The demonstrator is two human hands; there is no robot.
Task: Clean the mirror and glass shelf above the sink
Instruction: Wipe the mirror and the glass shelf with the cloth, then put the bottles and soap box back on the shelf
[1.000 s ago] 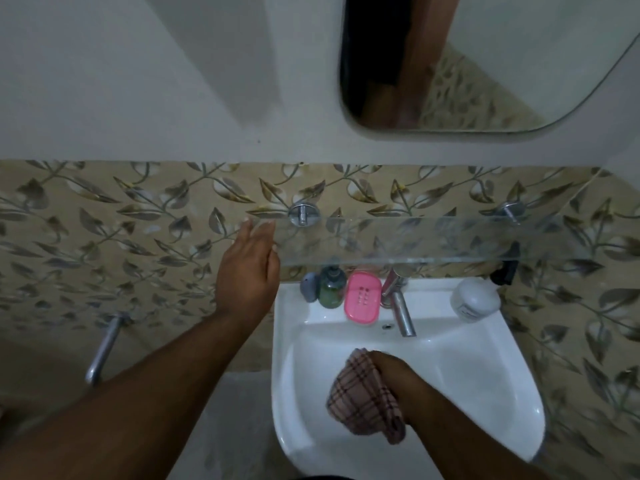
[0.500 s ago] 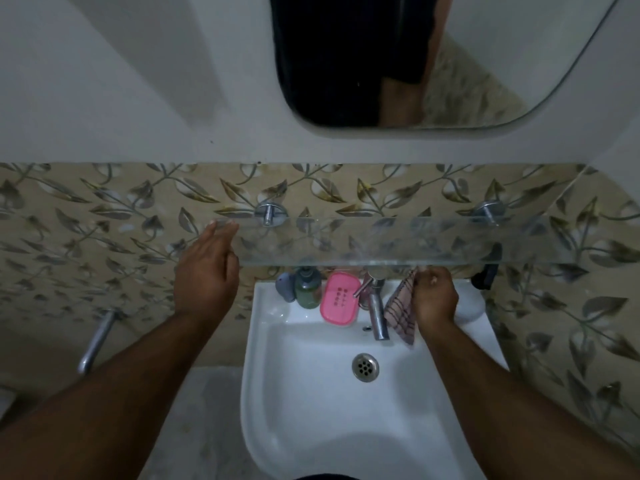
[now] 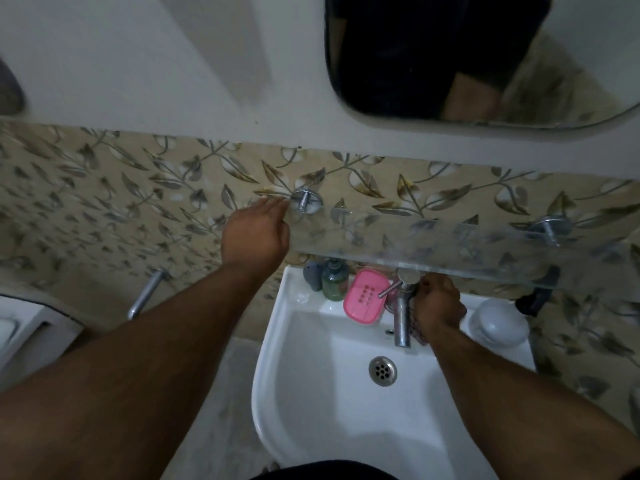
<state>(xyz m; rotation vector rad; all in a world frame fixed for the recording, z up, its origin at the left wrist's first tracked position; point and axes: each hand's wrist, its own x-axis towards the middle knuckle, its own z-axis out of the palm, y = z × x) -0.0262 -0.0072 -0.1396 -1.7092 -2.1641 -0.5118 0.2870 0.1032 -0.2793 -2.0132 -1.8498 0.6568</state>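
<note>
The glass shelf [image 3: 450, 244] runs along the leaf-patterned tiles on two metal pegs, above the white sink [image 3: 311, 410]. My left hand [image 3: 256, 233] rests flat at the shelf's left end, fingers apart, close to the left peg [image 3: 304, 202]. My right hand [image 3: 438, 303] is below the shelf beside the tap [image 3: 401, 313], closed on a checked cloth [image 3: 417, 329] that hangs mostly hidden behind hand and tap. The mirror [image 3: 485, 57] is at the top right and reflects a dark-clothed person.
On the sink's back ledge stand a grey item [image 3: 311, 275], a green bottle [image 3: 334, 278], a pink soap box [image 3: 365, 301] and a white lidded jar [image 3: 498, 320]. A metal pipe [image 3: 147, 294] juts from the left wall. A dark fitting [image 3: 535, 296] sits under the shelf's right end.
My right hand rose from the basin with the cloth to the tap, under the shelf. My left hand stays at the shelf's left end. The view shifted left.
</note>
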